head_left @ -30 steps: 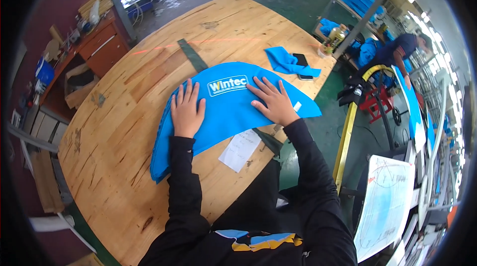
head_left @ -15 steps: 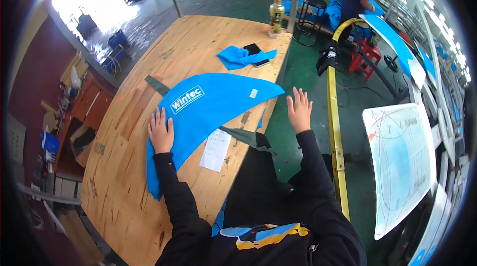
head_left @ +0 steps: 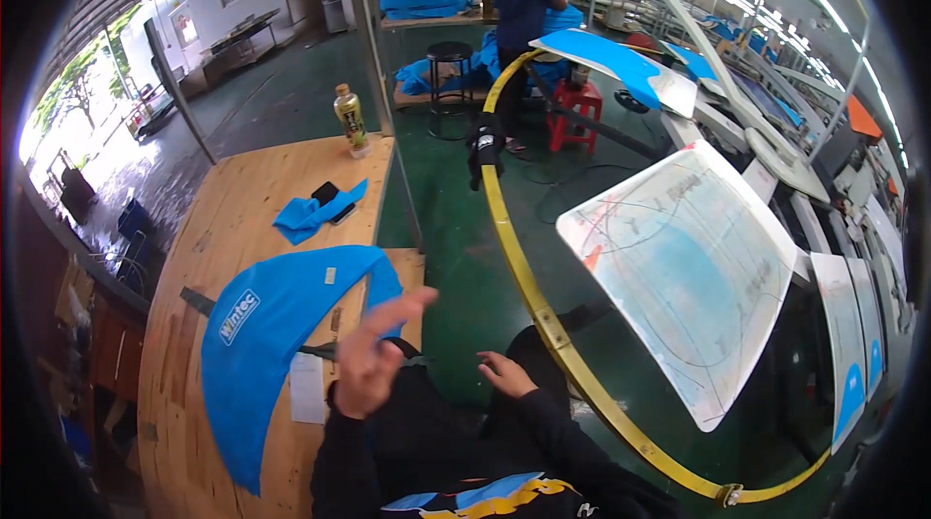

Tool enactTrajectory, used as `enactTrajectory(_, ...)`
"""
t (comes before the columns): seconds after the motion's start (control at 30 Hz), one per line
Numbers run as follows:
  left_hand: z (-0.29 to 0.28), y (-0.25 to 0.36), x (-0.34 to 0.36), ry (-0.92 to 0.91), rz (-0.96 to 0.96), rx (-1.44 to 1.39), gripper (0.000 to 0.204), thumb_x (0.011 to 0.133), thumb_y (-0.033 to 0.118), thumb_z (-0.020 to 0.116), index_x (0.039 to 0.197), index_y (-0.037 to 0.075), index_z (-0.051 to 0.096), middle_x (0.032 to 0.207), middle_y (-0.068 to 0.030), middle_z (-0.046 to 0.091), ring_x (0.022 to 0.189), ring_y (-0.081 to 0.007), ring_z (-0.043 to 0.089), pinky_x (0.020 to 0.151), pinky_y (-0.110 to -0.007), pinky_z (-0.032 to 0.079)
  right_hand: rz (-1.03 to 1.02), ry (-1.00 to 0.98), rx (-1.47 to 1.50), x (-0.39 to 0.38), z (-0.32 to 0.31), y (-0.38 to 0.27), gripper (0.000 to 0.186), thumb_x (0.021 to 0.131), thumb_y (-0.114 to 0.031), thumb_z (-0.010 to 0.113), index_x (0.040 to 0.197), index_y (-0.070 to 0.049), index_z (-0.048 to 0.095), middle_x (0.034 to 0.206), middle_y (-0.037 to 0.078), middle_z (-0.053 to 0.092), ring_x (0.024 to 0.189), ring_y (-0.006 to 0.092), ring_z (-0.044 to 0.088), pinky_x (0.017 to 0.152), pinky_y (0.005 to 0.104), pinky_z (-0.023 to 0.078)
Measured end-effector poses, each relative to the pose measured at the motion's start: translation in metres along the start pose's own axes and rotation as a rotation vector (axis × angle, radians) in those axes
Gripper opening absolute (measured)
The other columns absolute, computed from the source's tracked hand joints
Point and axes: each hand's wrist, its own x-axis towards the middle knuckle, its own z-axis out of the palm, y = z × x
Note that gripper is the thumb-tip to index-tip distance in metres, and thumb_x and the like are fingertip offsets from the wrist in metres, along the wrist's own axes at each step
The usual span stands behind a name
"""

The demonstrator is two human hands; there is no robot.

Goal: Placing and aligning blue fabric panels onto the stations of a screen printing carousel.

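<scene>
A curved blue cloth piece (head_left: 254, 354) with a white printed logo lies on the wooden table (head_left: 179, 422). Its right end bends down by the table's edge. Raised over that edge is my left hand (head_left: 367, 364), blurred, with a finger stretched out to the right and nothing visible in it. My right hand (head_left: 506, 375) is held low over my lap, left of the yellow curved rail (head_left: 529, 276). Its fingers are apart and hold nothing. A white sheet of paper (head_left: 307, 388) rests beside the cloth, near a dark strip partly hidden beneath the cloth.
A bottle (head_left: 351, 121), a blue cloth scrap (head_left: 305, 220) and a phone (head_left: 341, 215) are at the table's far end. On my right a white board (head_left: 693, 276) with drawn lines hangs inside the rail. Farther back are a red stool (head_left: 575, 121), a black stool (head_left: 449, 53) and a person.
My view has swung right. The left hand has come off the blue cloth and moved right; the right hand has dropped lower. The cloth's right end now shows bent over.
</scene>
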Motion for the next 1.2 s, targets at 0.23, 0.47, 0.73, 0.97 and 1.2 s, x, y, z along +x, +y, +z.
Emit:
enactTrajectory(0.23, 0.160, 0.111, 0.051, -0.491, 0.578, -1.496, 0.067, 0.097, 0.056, 0.025, 0.120, 0.000, 0.055, 0.119, -0.0397, 0.047, 0.110, -0.0482, 0.054, 0.091, -0.055, 0.045, -0.036, -0.135, -0.288, -0.012, 0.003, 0.009, 0.036, 0.093, -0.036, 0.050, 0.118, -0.012, 0.058, 0.110, 0.012, 0.064, 0.101, 0.0307, 0.061, 0.085, 0.0441, 0.045)
enactTrajectory(0.47, 0.223, 0.174, 0.029, -0.532, 0.383, -2.323, 0.089, 0.094, 0.065, 0.015, 0.123, -0.012, 0.049, 0.127, -0.0429, 0.039, 0.116, -0.0495, 0.050, 0.089, -0.051, 0.050, -0.083, -0.038, -0.131, -0.018, -0.005, 0.005, 0.036, 0.093, -0.036, 0.050, 0.117, -0.010, 0.058, 0.110, 0.012, 0.064, 0.099, 0.0297, 0.062, 0.083, 0.0436, 0.045)
enactTrajectory(0.73, 0.216, 0.154, 0.063, -1.093, -0.037, -1.943, 0.084, 0.097, 0.058, 0.006, 0.121, -0.006, 0.055, 0.126, -0.0236, 0.048, 0.120, -0.0338, 0.046, 0.104, -0.040, 0.031, -0.109, -0.020, -0.116, -0.019, -0.005, 0.010, 0.036, 0.086, -0.031, 0.056, 0.115, -0.009, 0.059, 0.107, 0.011, 0.066, 0.097, 0.0276, 0.064, 0.079, 0.0386, 0.048)
enactTrajectory(0.97, 0.263, 0.175, 0.068, -1.227, -0.148, -1.889, 0.078, 0.100, 0.054, 0.010, 0.101, -0.005, 0.060, 0.102, -0.0078, 0.054, 0.103, -0.0179, 0.048, 0.100, -0.027, 0.031, -0.081, 0.028, -0.040, -0.023, -0.008, -0.005, 0.032, 0.087, -0.026, 0.056, 0.113, -0.007, 0.060, 0.104, 0.013, 0.066, 0.095, 0.0286, 0.064, 0.080, 0.0382, 0.050)
enactTrajectory(1.2, 0.289, 0.116, 0.037, -1.773, -0.209, -1.602, 0.059, 0.103, 0.044, 0.027, 0.101, -0.004, 0.061, 0.099, -0.0072, 0.058, 0.098, -0.0175, 0.053, 0.095, -0.028, 0.038, -0.214, 0.186, 0.110, -0.093, -0.068, -0.066, 0.028, 0.088, -0.016, 0.056, 0.113, -0.003, 0.060, 0.100, 0.017, 0.065, 0.094, 0.0316, 0.064, 0.078, 0.0372, 0.050)
